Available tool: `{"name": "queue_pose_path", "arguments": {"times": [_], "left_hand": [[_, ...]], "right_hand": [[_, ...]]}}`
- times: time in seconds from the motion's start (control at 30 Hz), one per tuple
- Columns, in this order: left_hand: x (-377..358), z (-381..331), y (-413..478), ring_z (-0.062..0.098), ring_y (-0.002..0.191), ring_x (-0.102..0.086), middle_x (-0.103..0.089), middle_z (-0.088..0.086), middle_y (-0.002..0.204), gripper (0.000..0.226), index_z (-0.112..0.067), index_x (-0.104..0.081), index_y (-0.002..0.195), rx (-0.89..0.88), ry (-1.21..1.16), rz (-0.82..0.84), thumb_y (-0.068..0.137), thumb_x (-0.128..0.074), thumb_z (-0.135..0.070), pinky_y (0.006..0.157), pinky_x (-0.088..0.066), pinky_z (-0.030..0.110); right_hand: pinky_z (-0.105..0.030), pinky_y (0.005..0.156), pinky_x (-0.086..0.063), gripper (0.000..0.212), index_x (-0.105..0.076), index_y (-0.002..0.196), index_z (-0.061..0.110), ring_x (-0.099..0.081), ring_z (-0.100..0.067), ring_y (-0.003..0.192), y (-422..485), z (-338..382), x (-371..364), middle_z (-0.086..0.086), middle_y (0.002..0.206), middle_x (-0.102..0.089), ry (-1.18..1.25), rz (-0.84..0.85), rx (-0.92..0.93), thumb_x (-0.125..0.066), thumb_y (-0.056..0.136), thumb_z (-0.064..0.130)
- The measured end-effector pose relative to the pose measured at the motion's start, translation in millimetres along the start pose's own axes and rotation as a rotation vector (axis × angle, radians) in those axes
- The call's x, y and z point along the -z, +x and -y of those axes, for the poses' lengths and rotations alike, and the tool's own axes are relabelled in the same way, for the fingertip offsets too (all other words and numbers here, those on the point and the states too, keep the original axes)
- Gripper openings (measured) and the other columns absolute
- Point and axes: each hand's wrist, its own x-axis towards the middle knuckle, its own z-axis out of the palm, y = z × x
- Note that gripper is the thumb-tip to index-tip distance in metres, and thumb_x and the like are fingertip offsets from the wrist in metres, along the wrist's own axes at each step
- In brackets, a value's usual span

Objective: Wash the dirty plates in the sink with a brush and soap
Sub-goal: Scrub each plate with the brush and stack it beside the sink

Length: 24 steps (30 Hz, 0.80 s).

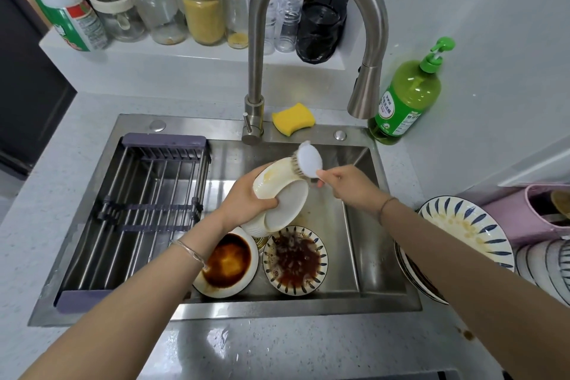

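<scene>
The left hand (246, 199) is clamped around the rim of a cream bowl (279, 191), which it holds tilted over the sink (354, 225) with its underside facing the camera. The right hand (348, 183) pinches the handle of a white brush (308, 160), and the bristles press against the bowl's upper edge, where a yellowish smear shows. A second pale dish seems to sit just under the held bowl, though the hand hides most of it.

Below them, on the sink floor, lie two dirty dishes side by side: a white bowl (229, 262) pooled with dark brown sauce, and a blue-patterned plate (294, 259) covered in brown liquid. A dark wire drying rack (148, 210) spans the left half of the steel basin.

The curved steel tap (308, 25) rises from the back rim, its spray head hanging to the right. A yellow sponge (293, 119) rests on the rim beside the tap base, and a green soap bottle (407, 92) with a pump stands at the back right corner of the pale speckled counter (277, 348). More blue-patterned plates (462, 225), stained, are stacked on the counter at right, next to a pink container (518, 210). On a white ledge behind the sink stand several jars (203, 12), clear cups and a spray bottle (61, 9). The wall is plain pale grey.
</scene>
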Motion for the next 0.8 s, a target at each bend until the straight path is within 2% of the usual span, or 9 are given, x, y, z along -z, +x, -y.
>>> {"name": "queue_pose_path", "arguments": {"times": [0.07, 0.13, 0.27, 0.4, 0.47, 0.57, 0.7, 0.8], "left_hand": [[3.4, 1.1, 0.2, -0.009, 0.104, -0.057, -0.062, -0.023, 0.114, 0.066, -0.047, -0.051, 0.118, 0.005, -0.007, 0.008, 0.060, -0.072, -0.021, 0.087, -0.047, 0.015], [4.3, 3.4, 0.9, 0.004, 0.110, -0.058, -0.062, -0.018, 0.117, 0.066, -0.048, -0.052, 0.117, 0.035, -0.047, -0.002, 0.060, -0.074, -0.023, 0.093, -0.048, 0.027], [5.7, 2.4, 3.7, 0.017, 0.106, -0.063, -0.067, -0.006, 0.114, 0.063, -0.041, -0.056, 0.118, 0.092, -0.156, -0.049, 0.063, -0.077, -0.021, 0.088, -0.052, 0.033], [10.9, 4.1, 6.0, 0.024, 0.105, -0.066, -0.069, 0.004, 0.114, 0.068, -0.026, -0.057, 0.126, 0.160, -0.266, -0.091, 0.063, -0.081, -0.019, 0.089, -0.056, 0.041], [9.7, 6.5, 6.9, 0.025, 0.103, -0.066, -0.070, 0.005, 0.111, 0.061, -0.028, -0.057, 0.120, 0.199, -0.309, -0.107, 0.067, -0.084, -0.012, 0.087, -0.056, 0.042], [6.0, 6.0, 7.6, 0.026, 0.100, -0.067, -0.070, 0.006, 0.107, 0.047, -0.027, -0.058, 0.114, 0.221, -0.396, -0.108, 0.080, -0.073, 0.001, 0.082, -0.057, 0.038], [9.9, 6.4, 9.4, 0.026, 0.099, -0.068, -0.070, 0.009, 0.110, 0.047, -0.020, -0.057, 0.123, 0.266, -0.514, -0.134, 0.083, -0.069, 0.001, 0.076, -0.059, 0.038], [11.9, 11.9, 8.9, 0.031, 0.106, -0.066, -0.069, 0.013, 0.116, 0.046, -0.017, -0.057, 0.125, 0.303, -0.591, -0.164, 0.084, -0.068, 0.001, 0.082, -0.058, 0.044]], "right_hand": [[-0.022, 0.046, -0.029, 0.037, -0.067, 0.084, 0.011, -0.033, -0.011, 0.042, 1.0, -15.7, 2.4, 0.001, 0.050, -0.038, 0.071, 0.033, -0.125, -0.045, 0.100, 0.036], [-0.017, 0.039, -0.025, 0.038, -0.067, 0.088, 0.010, -0.027, -0.008, 0.036, 2.1, -16.3, 0.1, 0.000, 0.050, -0.034, 0.174, 0.071, -0.180, -0.043, 0.100, 0.037], [-0.018, 0.038, -0.023, 0.040, -0.068, 0.092, 0.009, -0.025, -0.007, 0.035, 11.0, -8.5, 1.3, 0.000, 0.050, -0.032, 0.229, 0.057, -0.147, -0.042, 0.100, 0.038], [-0.018, 0.039, -0.026, 0.041, -0.067, 0.098, 0.007, -0.029, -0.008, 0.039, 0.1, -32.5, -2.3, 0.002, 0.049, -0.035, 0.227, 0.111, -0.257, -0.039, 0.101, 0.037], [-0.019, 0.039, -0.027, 0.041, -0.066, 0.099, 0.006, -0.029, -0.009, 0.040, -1.5, -33.5, -2.5, 0.003, 0.048, -0.035, 0.249, 0.113, -0.246, -0.039, 0.101, 0.037], [-0.019, 0.038, -0.026, 0.042, -0.066, 0.096, 0.008, -0.028, -0.009, 0.038, 7.3, -24.3, 2.6, 0.001, 0.049, -0.033, 0.264, 0.061, -0.182, -0.039, 0.101, 0.039], [-0.017, 0.036, -0.028, 0.041, -0.066, 0.093, 0.012, -0.031, -0.006, 0.036, -8.4, -41.9, -9.9, 0.003, 0.049, -0.036, 0.240, 0.093, -0.211, -0.037, 0.101, 0.040], [-0.015, 0.037, -0.030, 0.041, -0.066, 0.093, 0.015, -0.032, -0.005, 0.037, -19.0, -49.9, -20.1, 0.004, 0.050, -0.036, 0.216, 0.113, -0.246, -0.037, 0.101, 0.042]]}}
